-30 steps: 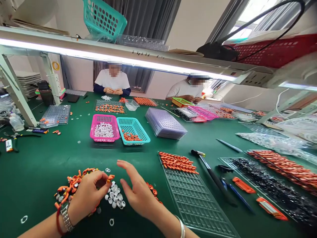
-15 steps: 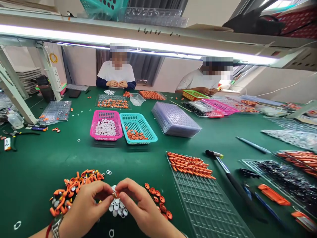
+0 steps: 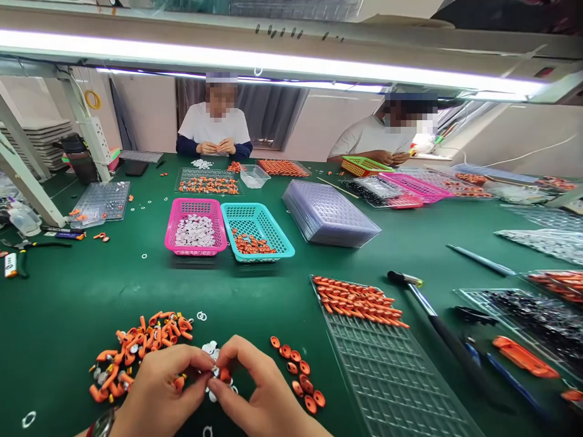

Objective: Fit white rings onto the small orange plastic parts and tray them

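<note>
Assembly workshop, green workbench (image 3: 82, 303), parts trays (image 3: 392, 388), seated workers (image 3: 214, 130)

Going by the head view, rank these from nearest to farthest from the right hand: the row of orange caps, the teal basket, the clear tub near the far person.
From the right hand:
1. Row of orange caps, on the mat just right of the hand.
2. Teal basket, mid-table, beside the pink one.
3. Clear tub, across the table near the far person.
</note>
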Demonstrator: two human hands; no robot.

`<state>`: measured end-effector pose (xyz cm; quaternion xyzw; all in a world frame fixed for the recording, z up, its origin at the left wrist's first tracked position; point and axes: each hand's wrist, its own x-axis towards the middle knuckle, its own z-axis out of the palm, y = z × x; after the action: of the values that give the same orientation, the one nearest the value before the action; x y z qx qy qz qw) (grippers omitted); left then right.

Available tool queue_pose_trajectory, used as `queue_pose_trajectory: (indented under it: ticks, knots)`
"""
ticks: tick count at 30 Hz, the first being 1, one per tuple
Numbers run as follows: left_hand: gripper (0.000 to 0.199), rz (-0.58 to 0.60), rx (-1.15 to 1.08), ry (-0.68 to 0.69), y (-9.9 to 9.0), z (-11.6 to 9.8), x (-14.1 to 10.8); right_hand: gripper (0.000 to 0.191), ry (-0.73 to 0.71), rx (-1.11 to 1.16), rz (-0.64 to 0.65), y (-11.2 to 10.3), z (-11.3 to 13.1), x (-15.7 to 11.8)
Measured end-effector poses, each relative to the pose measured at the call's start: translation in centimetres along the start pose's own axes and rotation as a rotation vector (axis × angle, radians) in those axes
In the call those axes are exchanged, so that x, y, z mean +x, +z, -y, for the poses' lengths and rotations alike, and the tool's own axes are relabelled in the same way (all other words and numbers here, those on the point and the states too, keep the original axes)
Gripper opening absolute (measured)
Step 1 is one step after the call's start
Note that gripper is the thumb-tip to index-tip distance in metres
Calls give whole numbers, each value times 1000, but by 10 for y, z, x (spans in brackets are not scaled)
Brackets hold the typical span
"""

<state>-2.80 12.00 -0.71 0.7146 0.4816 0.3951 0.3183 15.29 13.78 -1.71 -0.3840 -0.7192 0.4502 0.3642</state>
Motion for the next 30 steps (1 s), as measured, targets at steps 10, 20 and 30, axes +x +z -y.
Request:
queue_pose_trajectory:
  ticks: [10, 20, 30]
  knots:
    - [27, -162, 156, 60, 4, 6, -6, 10, -98, -171, -39, 2, -5, 0]
    - [31, -161, 150, 74, 5, 9, -10, 11, -5, -133, -38, 1, -1, 2]
    - [13, 66, 176, -25, -2, -5, 1, 13, 82, -43, -39, 0, -6, 2]
